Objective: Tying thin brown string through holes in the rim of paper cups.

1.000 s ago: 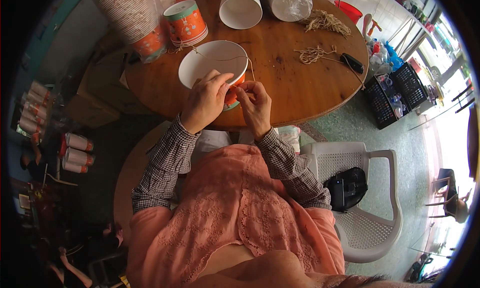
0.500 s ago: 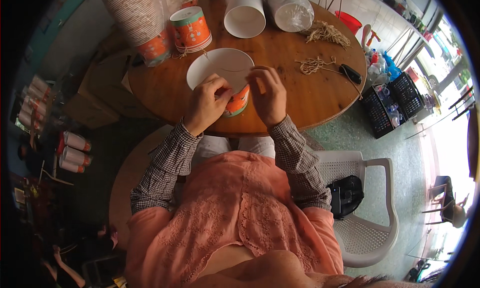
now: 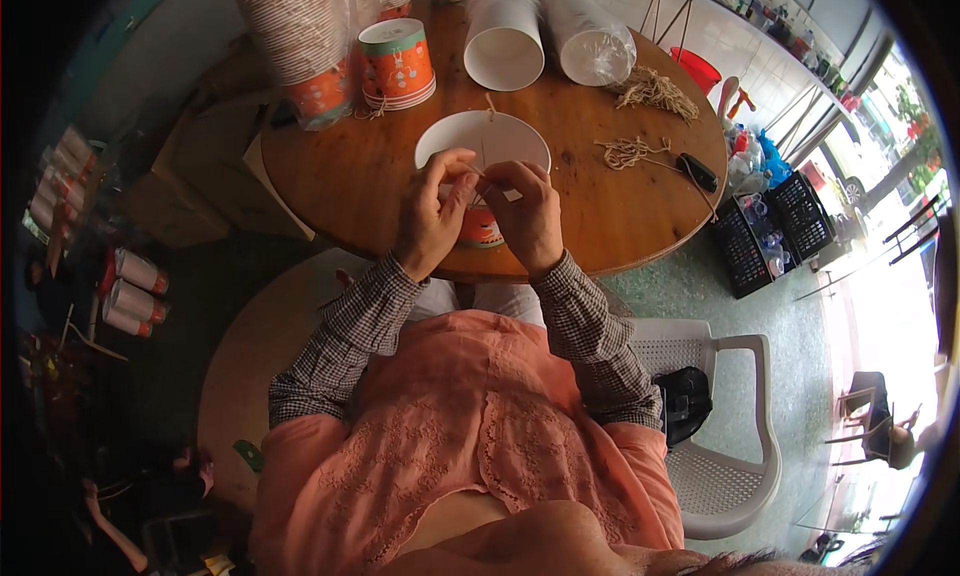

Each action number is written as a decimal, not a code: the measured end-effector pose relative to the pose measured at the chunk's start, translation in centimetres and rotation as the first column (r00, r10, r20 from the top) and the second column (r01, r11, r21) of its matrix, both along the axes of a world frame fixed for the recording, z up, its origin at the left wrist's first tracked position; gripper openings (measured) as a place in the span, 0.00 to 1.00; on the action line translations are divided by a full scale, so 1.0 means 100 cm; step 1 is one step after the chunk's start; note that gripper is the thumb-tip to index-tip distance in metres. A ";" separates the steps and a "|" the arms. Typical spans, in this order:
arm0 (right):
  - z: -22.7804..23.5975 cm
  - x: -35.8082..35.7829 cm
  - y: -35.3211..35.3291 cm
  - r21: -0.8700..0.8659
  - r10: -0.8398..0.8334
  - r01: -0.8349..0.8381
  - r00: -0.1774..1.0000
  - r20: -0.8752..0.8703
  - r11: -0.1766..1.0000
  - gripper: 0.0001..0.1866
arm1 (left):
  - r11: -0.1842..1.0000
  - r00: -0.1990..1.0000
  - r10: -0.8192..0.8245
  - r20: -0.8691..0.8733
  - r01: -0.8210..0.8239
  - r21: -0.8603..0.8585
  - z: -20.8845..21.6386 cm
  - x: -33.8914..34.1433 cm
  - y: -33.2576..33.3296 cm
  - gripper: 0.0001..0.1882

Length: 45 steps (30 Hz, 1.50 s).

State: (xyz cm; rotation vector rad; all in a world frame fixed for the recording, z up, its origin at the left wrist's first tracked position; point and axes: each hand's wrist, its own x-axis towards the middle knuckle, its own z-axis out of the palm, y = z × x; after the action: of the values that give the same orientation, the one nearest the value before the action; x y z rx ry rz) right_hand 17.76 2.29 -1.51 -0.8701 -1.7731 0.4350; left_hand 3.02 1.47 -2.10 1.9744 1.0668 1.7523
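In front of me, near the table's front edge, stands an orange paper bucket with a white inside. A piece of beige string shows at its far rim, and a thin strand runs from there toward my fingers. Over the bucket's near side, my left hand pinches the string between thumb and fingers. My right hand meets it there, fingertips closed on the same string. The fingers hide part of the near rim and the string's ends.
Several stacked paper buckets stand at the back left of the round wooden table. Two white bucket stacks lie behind. To the right are string bundles and a black-handled tool. A plastic chair is beside me.
My hands have come together from either side of the bucket, the right moving left until its fingertips meet the left's. The string at the far rim now stands up more plainly.
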 end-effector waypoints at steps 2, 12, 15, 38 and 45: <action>-0.001 -0.003 0.000 0.003 -0.039 0.039 0.998 -0.052 0.999 0.07 | 0.999 1.000 -0.011 -0.001 0.010 -0.050 -0.002 0.000 -0.008 0.12; -0.004 -0.007 0.005 0.019 0.007 -0.003 0.977 -0.215 1.000 0.05 | 0.938 0.964 -0.195 0.182 0.238 -0.253 0.006 -0.006 -0.020 0.12; 0.000 -0.006 0.003 -0.039 0.026 -0.038 0.964 -0.264 0.999 0.04 | 0.969 0.991 -0.136 0.020 0.137 -0.205 0.001 -0.011 -0.019 0.10; -0.001 0.018 -0.016 -0.021 0.171 -0.180 0.958 -0.229 0.983 0.08 | 0.901 0.965 -0.242 0.100 0.261 -0.345 0.009 -0.016 -0.019 0.09; -0.001 0.022 -0.007 -0.119 0.247 -0.299 0.912 -0.327 0.947 0.09 | 0.896 0.953 -0.283 0.109 0.303 -0.324 0.010 -0.015 -0.020 0.08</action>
State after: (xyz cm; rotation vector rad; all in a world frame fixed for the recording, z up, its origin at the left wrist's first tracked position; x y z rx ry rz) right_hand 19.94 1.60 -1.58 -0.6245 -1.5842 0.8681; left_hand 1.56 -0.50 -1.06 1.7516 0.9197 1.3576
